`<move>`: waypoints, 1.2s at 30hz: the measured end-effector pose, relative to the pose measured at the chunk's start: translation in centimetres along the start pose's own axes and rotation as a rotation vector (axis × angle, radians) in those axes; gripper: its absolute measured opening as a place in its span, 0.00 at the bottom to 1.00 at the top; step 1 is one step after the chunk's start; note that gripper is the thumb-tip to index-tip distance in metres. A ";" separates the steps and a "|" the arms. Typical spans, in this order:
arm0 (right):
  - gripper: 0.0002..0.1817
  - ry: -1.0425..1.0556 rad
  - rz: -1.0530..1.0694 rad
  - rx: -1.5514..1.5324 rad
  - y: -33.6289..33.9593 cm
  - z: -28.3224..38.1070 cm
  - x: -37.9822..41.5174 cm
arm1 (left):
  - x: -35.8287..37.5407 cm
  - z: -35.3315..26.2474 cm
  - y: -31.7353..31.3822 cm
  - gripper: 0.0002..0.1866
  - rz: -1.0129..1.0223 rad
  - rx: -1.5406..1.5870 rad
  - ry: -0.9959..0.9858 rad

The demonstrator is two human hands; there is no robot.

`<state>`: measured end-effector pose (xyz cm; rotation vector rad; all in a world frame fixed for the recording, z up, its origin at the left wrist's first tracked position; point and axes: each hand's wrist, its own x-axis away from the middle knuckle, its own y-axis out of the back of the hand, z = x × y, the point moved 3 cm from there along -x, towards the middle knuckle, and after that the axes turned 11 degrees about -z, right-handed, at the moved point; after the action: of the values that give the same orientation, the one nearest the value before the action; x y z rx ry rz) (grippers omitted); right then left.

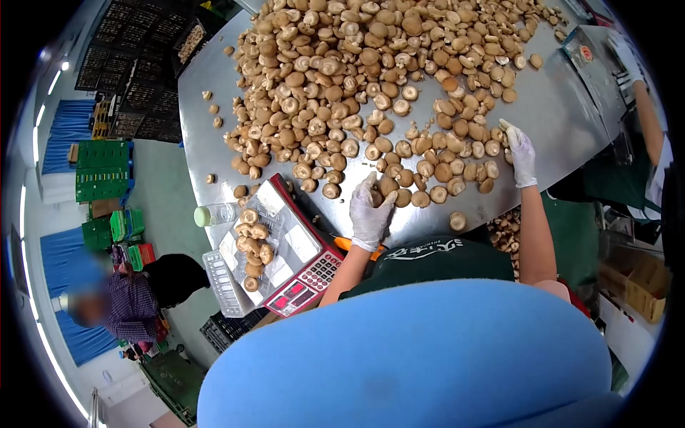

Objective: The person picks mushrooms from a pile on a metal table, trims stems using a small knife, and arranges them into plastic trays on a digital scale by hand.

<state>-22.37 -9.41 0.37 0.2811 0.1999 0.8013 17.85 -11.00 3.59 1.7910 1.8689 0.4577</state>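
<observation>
A large heap of brown shiitake mushrooms [371,57] covers the far part of the metal table [556,100], and a looser group [442,171] lies nearer to me. At the left end of this group, my left hand [369,217], in a thin white glove, curls its thumb and fingers around a mushroom [377,198]. My right hand [523,157], gloved likewise, is at the group's right edge. Its fingers stretch forward, apparently empty, next to the outermost mushrooms. One mushroom [457,221] lies alone near the table's front edge.
Left of my hands stands a red digital scale [314,274] with a clear plastic tray [222,282] of mushrooms on it. A green-lidded jar [207,216] is beside it. A co-worker's gloved hand [625,57] is by a metal device [589,60]. Another person [135,303] is at left.
</observation>
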 end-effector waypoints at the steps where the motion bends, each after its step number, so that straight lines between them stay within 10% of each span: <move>1: 0.18 0.006 0.001 -0.010 0.3 0.0 -0.4 | -0.2 0.3 -0.2 0.38 0.071 -0.037 0.068; 5: 0.22 -0.178 0.054 -0.070 0.4 0.7 -1.0 | -0.5 -1.0 1.2 0.40 -0.316 -0.413 -0.335; 11: 0.30 -0.356 0.190 -0.495 -0.6 -2.7 -3.2 | 3.0 -3.2 -2.3 0.60 0.196 0.890 0.428; 18: 0.32 -0.398 0.521 -0.414 -1.5 1.4 -2.5 | 5.5 -2.8 -6.2 0.73 0.343 0.136 -0.277; 25: 0.21 -0.383 0.634 -0.205 -1.5 2.0 -1.2 | 5.6 -5.6 -13.0 0.74 0.390 0.435 -0.215; 27: 0.20 -0.055 0.613 -0.027 -0.6 2.4 -1.0 | 6.3 -7.5 -14.6 0.74 0.421 0.431 -0.272; 29: 0.18 -0.182 0.670 -0.097 0.4 0.0 -0.2 | 7.1 -8.4 -15.8 0.74 0.428 0.257 -0.328; 32: 0.16 0.698 0.635 0.337 3.6 -2.8 2.0 | 9.0 -9.8 -18.3 0.71 0.629 0.499 -0.378; 34: 0.15 0.055 0.610 0.205 7.8 -1.3 3.7 | 11.3 -10.0 -20.0 0.70 0.782 0.475 -0.593; 36: 0.15 -0.049 0.554 0.093 12.3 0.4 5.4 | 12.6 -11.2 -19.8 0.61 1.057 0.521 -0.587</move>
<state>-26.92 2.60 4.35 0.4536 0.1123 1.3335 -4.86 1.21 -0.14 2.7827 0.5532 -0.2548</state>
